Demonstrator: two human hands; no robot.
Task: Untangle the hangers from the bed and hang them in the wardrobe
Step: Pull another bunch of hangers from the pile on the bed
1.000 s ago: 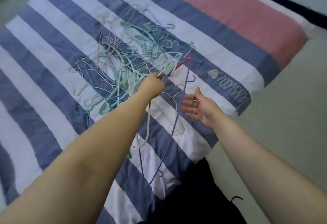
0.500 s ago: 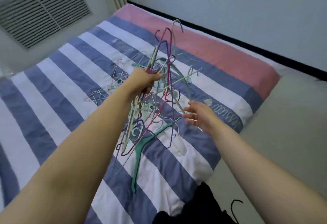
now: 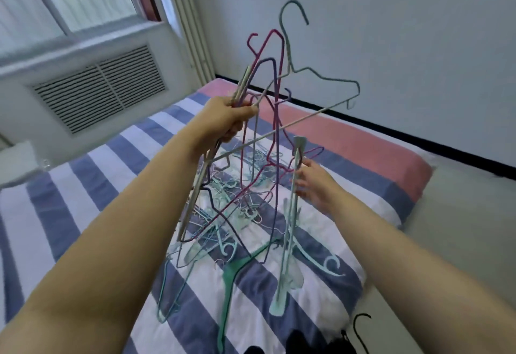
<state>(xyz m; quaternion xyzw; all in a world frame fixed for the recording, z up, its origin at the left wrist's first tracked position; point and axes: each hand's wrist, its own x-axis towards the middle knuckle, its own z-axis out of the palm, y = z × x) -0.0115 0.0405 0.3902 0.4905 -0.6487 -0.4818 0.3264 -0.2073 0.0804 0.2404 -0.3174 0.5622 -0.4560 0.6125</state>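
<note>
— Many hangers (image 3: 245, 186) hang in one tangle, lifted over the bed (image 3: 83, 186). Who holds them?

— Left hand (image 3: 226, 119), fist closed round several rods at the top. The bunch dangles below it, long axis near upright, some ends low over the sheet.

— And the right hand (image 3: 314, 183)?

— Lower, fingers spread and loose, touching a pale teal hanger (image 3: 290, 228) at the tangle's right edge. It's nearer, likely to pull that one free.

— Changed?

— Half a second ago the bunch was lower; the right hand has closed in.

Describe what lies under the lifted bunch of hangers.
Under the hangers held by the left hand lies the striped bedsheet, with more hangers still resting there. The tangle hides exactly how many remain.
</note>
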